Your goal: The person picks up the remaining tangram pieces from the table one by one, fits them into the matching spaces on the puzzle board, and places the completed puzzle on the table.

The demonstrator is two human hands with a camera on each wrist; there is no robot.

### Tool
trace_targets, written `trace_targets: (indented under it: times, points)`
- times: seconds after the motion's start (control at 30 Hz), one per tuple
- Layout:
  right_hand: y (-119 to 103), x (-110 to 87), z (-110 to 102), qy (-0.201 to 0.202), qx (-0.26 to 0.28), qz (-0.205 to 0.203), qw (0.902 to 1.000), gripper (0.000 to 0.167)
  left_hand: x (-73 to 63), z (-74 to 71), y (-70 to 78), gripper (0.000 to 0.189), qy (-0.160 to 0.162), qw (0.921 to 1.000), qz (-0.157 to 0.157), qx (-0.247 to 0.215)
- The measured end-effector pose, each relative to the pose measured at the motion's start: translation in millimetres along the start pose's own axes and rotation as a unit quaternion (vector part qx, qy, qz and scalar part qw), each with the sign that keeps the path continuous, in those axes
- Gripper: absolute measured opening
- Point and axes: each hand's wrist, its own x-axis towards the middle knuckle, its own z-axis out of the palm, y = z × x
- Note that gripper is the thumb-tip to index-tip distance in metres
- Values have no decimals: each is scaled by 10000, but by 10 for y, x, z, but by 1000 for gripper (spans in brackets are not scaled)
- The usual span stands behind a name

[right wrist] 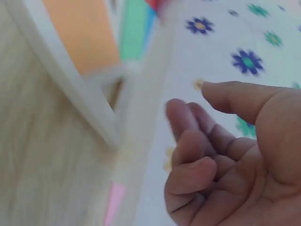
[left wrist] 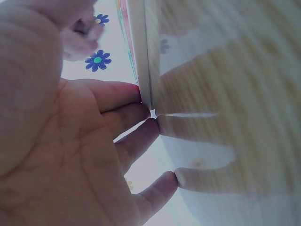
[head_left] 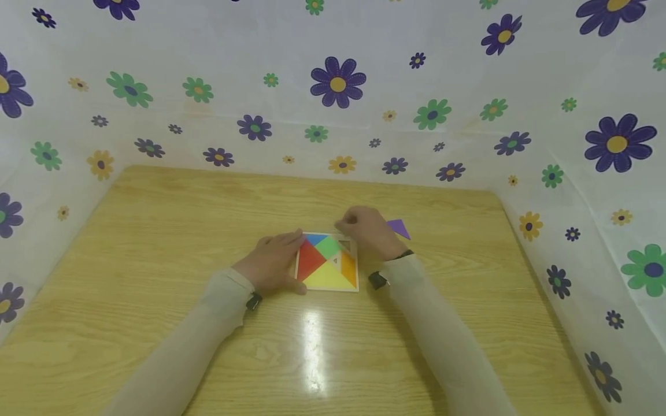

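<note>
A square tangram board [head_left: 328,289] with a pale rim lies on the table, holding red [head_left: 310,260], yellow [head_left: 328,277], blue, green and orange [head_left: 348,269] pieces. Two triangular gaps show bare wood on its right half. My left hand [head_left: 270,263] lies along its left side; in the left wrist view fingertips meet the board's edge and the tabletop. Over the far right corner hovers my right hand [head_left: 366,228]. In the right wrist view its fingers [right wrist: 190,174] bend loosely, thumb apart, nothing between them. A purple triangle [head_left: 399,228] lies right of this hand.
A pink piece [right wrist: 113,202] lies on the table in the right wrist view. Flower-printed white cloth [head_left: 291,34] walls off the wooden table [head_left: 182,219] at the back and both sides. Black straps with small devices sit at both wrists.
</note>
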Motion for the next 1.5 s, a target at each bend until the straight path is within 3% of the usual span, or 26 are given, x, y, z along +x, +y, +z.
trace_targets:
  times: [0.27,0.53,0.67,0.8,0.97,1.17,1.5]
  points:
    - [234,-261,-389,1082,224,-207,9937,34,1,2,4,121,14,10000,-21,19]
    - [398,-435,-457,1714,422,-351,9837,22,-13,-20,34,119,-15,9999,-45,-107]
    - [460,-420,-382,1500,86,-408,9878,19,-15,-19,35,119,-31,9999,-35,-110]
    - [480,-362,-295,893,-565,-466,9933,24,-21,-34,36,119,-29,10000,-35,-74]
    - [480,-325,-240,467,-1025,-605,9918,29,-43,-67,54,119,-14,9999,1,-130]
    - [512,-326,-244,473,-1159,-500,9909,31,-48,-82,70,118,-16,9999,1,-121]
    - [542,-336,-207,130,-1032,-797,9914,33,-53,-74,70,118,-22,9999,-22,-168]
